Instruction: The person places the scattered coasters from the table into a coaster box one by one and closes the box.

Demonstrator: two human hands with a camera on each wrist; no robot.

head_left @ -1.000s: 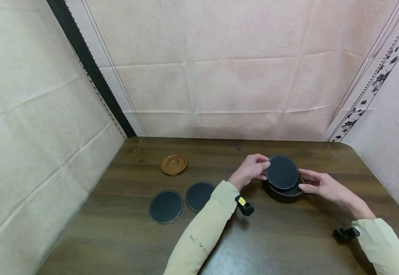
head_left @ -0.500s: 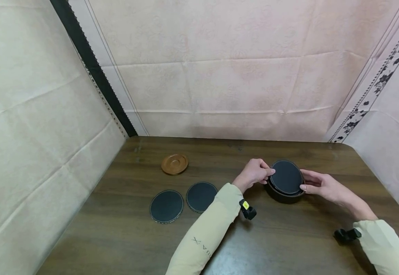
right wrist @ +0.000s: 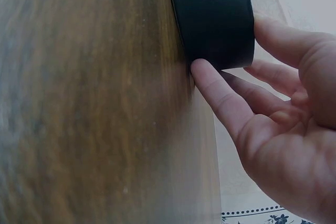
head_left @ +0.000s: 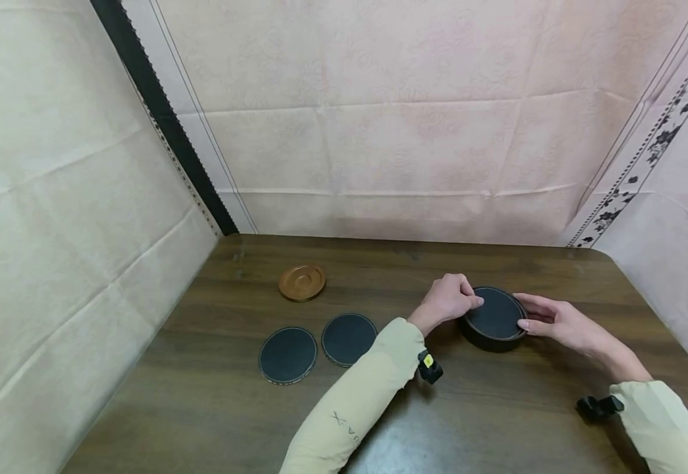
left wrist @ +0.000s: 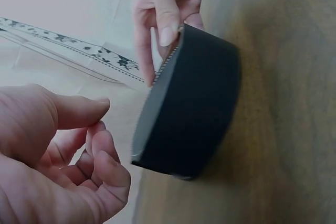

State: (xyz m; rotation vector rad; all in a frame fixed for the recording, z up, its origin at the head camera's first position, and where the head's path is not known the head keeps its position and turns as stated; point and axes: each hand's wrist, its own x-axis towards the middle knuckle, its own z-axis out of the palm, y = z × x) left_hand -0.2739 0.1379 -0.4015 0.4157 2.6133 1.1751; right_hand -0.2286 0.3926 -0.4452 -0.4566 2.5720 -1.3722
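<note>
A round black coaster holder [head_left: 488, 343] stands on the table at the right, with a dark round coaster [head_left: 498, 315] lying flat inside its rim. My right hand [head_left: 563, 324] grips the holder's right side, thumb at the rim; in the right wrist view its fingers [right wrist: 223, 95] reach down the holder's wall [right wrist: 215, 19]. At the opposite side, my left hand [head_left: 447, 299] hovers by the rim. Seen from the left wrist, that hand [left wrist: 68, 150] has its fingers curled in against the thumb, nothing between them, just apart from the holder [left wrist: 197, 98].
Two dark round coasters with stitched edges, a left one [head_left: 287, 355] and a right one [head_left: 348, 339], lie on the wooden table [head_left: 213, 408]. Behind them lies a brown round wooden dish or lid [head_left: 302, 283]. Cloth walls [head_left: 403, 145] rise behind the table and at both sides.
The coaster, tilted in my left hand above the holder a second ago, has come down into it. My left hand has let go, shifting slightly right. The right hand stays on the holder.
</note>
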